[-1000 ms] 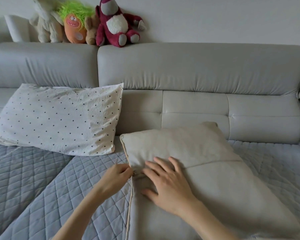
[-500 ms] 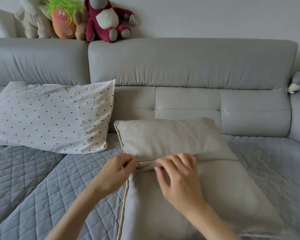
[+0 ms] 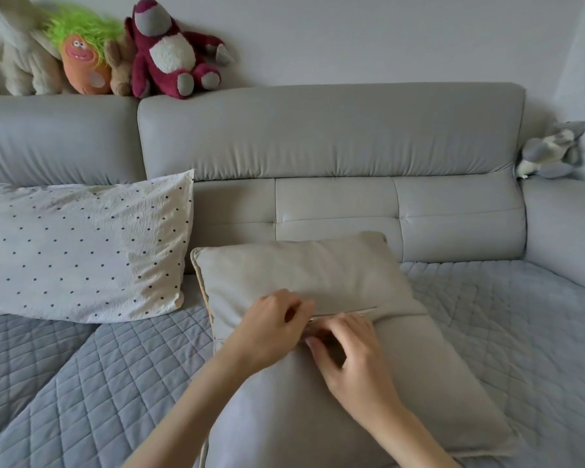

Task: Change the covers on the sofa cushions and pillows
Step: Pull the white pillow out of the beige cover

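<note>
The beige cushion [image 3: 318,285] lies on the sofa's quilted seat [image 3: 81,383], its cover on. The left hand [image 3: 267,332] and the right hand [image 3: 352,352] both pinch at the zip seam [image 3: 355,310]. The dotted pillow [image 3: 81,248] looks untouched, so most work remains.

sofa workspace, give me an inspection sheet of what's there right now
surface: grey quilted mat over the sofa seat.
job's things: beige cushion flat on the mat, zip seam across it; dotted pillow leaning on the backrest.
clutter: plush toys on the backrest top, grey plush on the right arm.
grippers: left hand and right hand both pinch at the seam.
cables: nothing seen.
surroundings: plain wall.
</note>
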Demonstrator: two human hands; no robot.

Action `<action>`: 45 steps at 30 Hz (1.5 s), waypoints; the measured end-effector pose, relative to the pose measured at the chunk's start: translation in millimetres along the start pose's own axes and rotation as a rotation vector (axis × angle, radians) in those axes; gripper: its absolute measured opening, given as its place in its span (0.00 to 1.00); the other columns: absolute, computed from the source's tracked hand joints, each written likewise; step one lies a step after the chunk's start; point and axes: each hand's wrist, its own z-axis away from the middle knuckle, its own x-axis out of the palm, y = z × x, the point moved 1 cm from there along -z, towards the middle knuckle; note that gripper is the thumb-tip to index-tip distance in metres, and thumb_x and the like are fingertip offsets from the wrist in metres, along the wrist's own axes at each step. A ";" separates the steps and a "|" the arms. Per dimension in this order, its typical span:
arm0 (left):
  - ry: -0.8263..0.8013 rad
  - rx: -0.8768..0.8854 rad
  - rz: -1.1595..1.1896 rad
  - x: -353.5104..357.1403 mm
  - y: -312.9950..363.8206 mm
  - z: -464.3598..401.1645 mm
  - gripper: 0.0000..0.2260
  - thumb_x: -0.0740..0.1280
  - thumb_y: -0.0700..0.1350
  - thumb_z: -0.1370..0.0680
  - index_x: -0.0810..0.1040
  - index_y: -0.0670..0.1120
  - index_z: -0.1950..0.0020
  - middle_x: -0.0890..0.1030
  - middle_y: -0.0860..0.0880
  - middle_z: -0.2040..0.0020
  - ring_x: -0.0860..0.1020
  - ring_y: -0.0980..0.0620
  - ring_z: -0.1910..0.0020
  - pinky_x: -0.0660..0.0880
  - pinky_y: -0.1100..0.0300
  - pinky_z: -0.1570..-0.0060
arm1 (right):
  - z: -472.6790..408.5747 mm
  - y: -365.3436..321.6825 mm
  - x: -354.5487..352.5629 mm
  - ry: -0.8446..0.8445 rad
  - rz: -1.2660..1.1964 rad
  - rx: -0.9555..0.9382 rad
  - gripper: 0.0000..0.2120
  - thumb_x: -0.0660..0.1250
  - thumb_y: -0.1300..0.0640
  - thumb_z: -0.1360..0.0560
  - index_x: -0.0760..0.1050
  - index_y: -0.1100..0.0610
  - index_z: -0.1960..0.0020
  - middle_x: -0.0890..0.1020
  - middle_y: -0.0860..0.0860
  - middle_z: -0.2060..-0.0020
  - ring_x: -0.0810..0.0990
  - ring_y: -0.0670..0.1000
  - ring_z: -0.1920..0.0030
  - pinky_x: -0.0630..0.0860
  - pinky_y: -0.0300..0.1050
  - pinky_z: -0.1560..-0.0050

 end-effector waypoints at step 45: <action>0.277 0.182 -0.318 36.0 18.2 20.6 0.14 0.58 0.56 0.27 0.79 0.52 0.52 0.76 0.55 0.62 0.76 0.50 0.63 0.71 0.58 0.62 | -54.0 66.2 -94.2 -0.432 -0.226 0.764 0.06 0.69 0.54 0.27 0.78 0.56 0.61 0.80 0.49 0.66 0.76 0.45 0.63 0.68 0.38 0.59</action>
